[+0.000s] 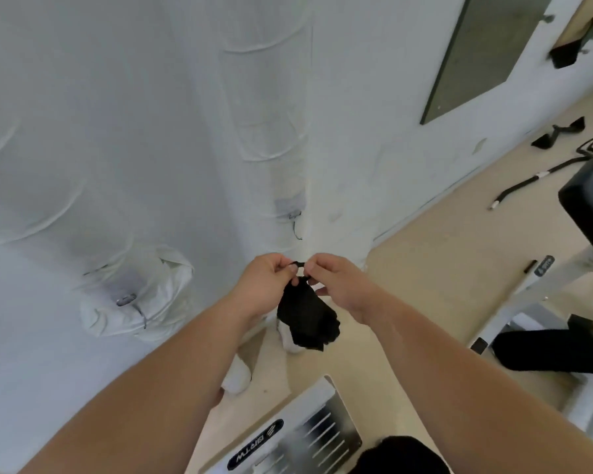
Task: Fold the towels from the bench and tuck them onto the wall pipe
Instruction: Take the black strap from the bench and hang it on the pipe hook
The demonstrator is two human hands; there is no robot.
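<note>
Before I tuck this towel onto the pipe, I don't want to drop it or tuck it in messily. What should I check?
1. Left hand pinches the towel at its top edge: ok.
2. Right hand pinches the same edge: ok.
3. Towel folded neatly: not ok, it hangs bunched under the hands.
4. Pipe straight ahead of the hands: ok.
5. Gap behind the pipe to tuck into: cannot tell.

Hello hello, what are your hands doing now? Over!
Left hand and right hand pinch black towel by top edge. Towel hangs bunched. Nothing in the way.
</note>
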